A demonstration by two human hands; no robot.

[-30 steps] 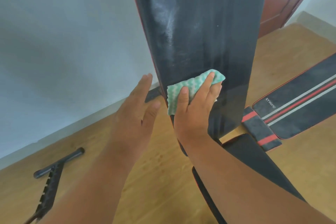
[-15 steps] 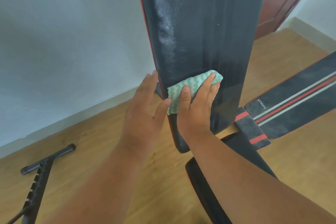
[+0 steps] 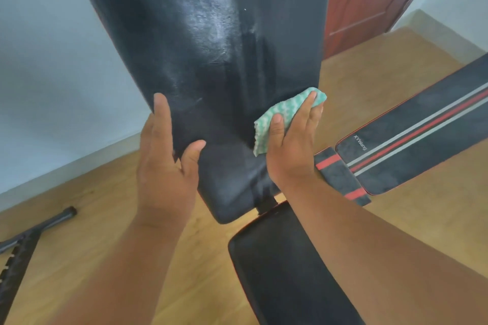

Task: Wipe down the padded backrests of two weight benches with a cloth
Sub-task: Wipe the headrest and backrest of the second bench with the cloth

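Where right hand (image 3: pixel 291 140) presses cloth (image 3: pixel 280 116), dusty black backrest (image 3: pixel 211 34)

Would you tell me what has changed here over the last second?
The right hand slid the cloth from the backrest's middle to its right edge. The left hand moved in and took hold of its left edge. The cloth stays pressed on the pad.
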